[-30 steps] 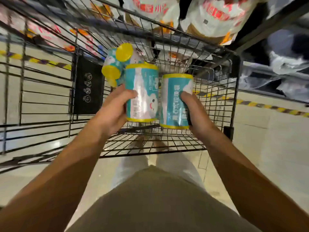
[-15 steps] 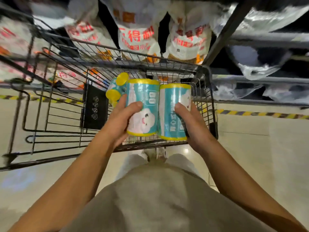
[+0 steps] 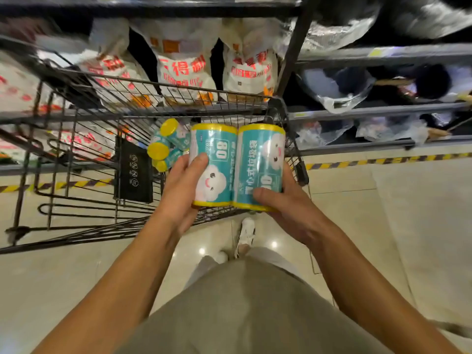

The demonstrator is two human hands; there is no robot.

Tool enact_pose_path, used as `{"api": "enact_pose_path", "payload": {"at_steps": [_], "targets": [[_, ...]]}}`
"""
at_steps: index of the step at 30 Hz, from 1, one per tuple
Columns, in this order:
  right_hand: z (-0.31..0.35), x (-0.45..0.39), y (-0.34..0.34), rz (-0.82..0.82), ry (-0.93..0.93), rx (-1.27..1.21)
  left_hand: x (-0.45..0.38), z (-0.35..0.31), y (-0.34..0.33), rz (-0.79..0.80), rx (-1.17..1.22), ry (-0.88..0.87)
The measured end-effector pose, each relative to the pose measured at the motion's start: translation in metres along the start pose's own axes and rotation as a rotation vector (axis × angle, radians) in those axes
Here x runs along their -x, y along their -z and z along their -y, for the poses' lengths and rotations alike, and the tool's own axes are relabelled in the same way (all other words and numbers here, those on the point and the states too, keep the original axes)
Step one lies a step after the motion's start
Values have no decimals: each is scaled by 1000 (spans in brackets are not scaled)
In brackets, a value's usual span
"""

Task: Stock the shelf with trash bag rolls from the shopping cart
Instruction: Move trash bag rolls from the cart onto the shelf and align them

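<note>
I hold two teal trash bag rolls with yellow ends side by side above the near edge of the black wire shopping cart [image 3: 76,80]. My left hand [image 3: 181,190] grips the left roll [image 3: 217,149], which shows a white cloud face. My right hand [image 3: 286,203] grips the right roll [image 3: 258,154] from below and the side. The two rolls touch each other. More of the same rolls [image 3: 166,144] lie in the cart's far corner, behind my left hand. Grey shelves [image 3: 370,112] run along the right.
White bags with red print [image 3: 184,72] fill the shelf behind the cart. Clear plastic-wrapped goods [image 3: 339,90] lie on the right shelves. A black upright post [image 3: 293,47] divides the two bays. Yellow-black tape [image 3: 383,160] marks the tiled floor. My shoe [image 3: 246,233] shows below.
Both hands have lifted the two rolls up and slightly right, out over the cart's near edge. The rolls now press together. My view has tilted up toward the shelves.
</note>
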State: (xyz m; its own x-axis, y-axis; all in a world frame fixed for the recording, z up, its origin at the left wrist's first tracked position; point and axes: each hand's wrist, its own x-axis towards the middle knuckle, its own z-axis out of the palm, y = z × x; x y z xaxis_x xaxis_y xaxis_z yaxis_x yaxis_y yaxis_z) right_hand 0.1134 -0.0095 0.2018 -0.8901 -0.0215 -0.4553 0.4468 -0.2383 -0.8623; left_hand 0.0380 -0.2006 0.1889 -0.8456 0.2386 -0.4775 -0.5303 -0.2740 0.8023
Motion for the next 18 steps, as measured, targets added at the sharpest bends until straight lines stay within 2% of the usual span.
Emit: {"api": "enact_pose_path", "payload": {"at_steps": [4,10,14,18], "targets": [[0,26,9,-48,43,52,7,8,-16,78,9,39],[17,62,43,-171,70,218,16,37,-46,266,-105,92],[39,92,95,-399,126,450,17,50,-88,214,-128,79],[61,120,169,-612,204,531,16,62,-145,239,-105,59]]}}
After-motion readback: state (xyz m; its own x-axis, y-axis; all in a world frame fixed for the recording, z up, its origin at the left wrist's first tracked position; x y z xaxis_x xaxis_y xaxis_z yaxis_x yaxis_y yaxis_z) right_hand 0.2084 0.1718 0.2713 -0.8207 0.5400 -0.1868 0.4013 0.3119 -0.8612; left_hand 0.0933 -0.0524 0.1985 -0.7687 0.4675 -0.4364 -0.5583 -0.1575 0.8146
